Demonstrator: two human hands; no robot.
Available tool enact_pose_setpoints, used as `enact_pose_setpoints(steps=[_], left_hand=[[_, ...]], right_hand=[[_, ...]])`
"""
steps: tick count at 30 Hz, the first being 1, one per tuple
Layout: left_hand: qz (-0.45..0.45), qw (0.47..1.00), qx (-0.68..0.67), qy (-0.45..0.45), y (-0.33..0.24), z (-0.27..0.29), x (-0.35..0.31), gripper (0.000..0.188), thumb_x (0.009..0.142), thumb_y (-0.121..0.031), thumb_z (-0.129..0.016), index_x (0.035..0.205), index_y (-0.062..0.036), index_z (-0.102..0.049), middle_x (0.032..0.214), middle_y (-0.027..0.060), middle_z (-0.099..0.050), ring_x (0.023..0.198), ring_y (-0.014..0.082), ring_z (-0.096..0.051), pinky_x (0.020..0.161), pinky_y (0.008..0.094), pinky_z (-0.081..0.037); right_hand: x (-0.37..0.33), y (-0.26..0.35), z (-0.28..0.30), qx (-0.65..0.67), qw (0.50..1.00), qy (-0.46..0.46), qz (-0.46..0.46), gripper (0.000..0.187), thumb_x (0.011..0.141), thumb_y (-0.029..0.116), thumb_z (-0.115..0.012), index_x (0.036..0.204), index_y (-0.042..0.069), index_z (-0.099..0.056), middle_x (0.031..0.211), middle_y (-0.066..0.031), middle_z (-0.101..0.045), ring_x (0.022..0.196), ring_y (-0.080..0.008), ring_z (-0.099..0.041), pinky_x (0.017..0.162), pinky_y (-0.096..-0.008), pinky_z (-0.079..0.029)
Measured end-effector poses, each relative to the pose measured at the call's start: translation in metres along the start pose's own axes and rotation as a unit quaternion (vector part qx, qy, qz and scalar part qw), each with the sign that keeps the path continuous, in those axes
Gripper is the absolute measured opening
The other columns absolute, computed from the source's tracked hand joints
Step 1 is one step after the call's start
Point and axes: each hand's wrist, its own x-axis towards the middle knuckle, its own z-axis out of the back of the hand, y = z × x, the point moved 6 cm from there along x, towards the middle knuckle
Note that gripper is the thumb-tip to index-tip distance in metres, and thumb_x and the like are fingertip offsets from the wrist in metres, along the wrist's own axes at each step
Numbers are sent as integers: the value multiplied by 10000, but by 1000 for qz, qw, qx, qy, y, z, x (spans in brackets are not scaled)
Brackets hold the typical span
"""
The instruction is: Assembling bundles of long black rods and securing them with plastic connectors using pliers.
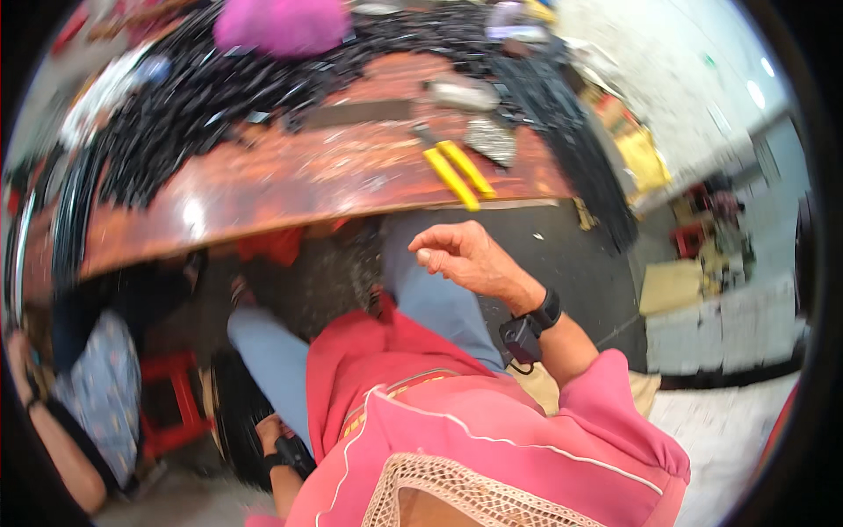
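My right hand (465,255) hangs in front of the table's near edge, over my right leg. Its fingers are loosely bent, with a gap to the thumb, and nothing shows between them. Down at my left side, my left hand (270,430) is beside a bundle of long black strips (237,422); its fingers are partly hidden and blurred. Yellow-handled pliers (457,173) lie on the reddish-brown table (290,189) near its front edge, beyond my right hand. Beside them are a grey textured piece (492,140) and a pale block (463,94).
Heaped black strips (176,114) cover the table's far and left parts, and a long bundle (588,167) overhangs its right end. A magenta bag-like object (281,26) sits on the heap. At left, another person's arm (66,452) shows near a red stool (176,404).
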Motion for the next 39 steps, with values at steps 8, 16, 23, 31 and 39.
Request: enact_pose_setpoints(steps=[8,16,23,31,39], left_hand=[[-320,934,-105,-118,-211,-12,-66,204,912,-175,-612,1035,-15,-643,699,63,-641,436,86,-499,350,217,-356],[-382,923,-42,14,-270,-118,-170,172,909,-139,-617,986,7,-664,689,73,-649,447,85,-507,385,207,-372],[-410,891,97,167,-321,-198,-200,187,901,-157,-628,979,5,-678,703,90,-671,472,105,-553,409,223,-415],[-307,919,38,244,-322,-242,-169,226,918,-187,-627,1036,6,-644,742,94,-683,508,125,-587,436,243,-460],[-206,952,13,227,-242,-232,-125,206,912,-178,-622,1030,-10,-630,740,116,-678,512,168,-607,414,285,-487]], right_hand=[[-56,-34,255,-353,861,-356,-80,212,733,193,-643,799,3,-709,766,-236,-661,723,-365,-666,672,-443,-524],[-12,-92,321,-461,786,-360,-199,290,758,232,-678,904,-18,-667,950,-256,-672,996,-452,-611,816,-486,-518],[-10,-98,357,-367,831,-377,-181,195,726,138,-586,785,-31,-663,921,-275,-670,921,-431,-647,822,-477,-514],[-12,-88,369,-349,849,-363,-156,251,835,182,-584,825,-59,-653,904,-294,-659,892,-428,-653,803,-478,-522],[-7,-93,352,-322,844,-371,-216,490,686,348,-799,915,-64,-661,992,-279,-664,967,-405,-649,823,-460,-515]])
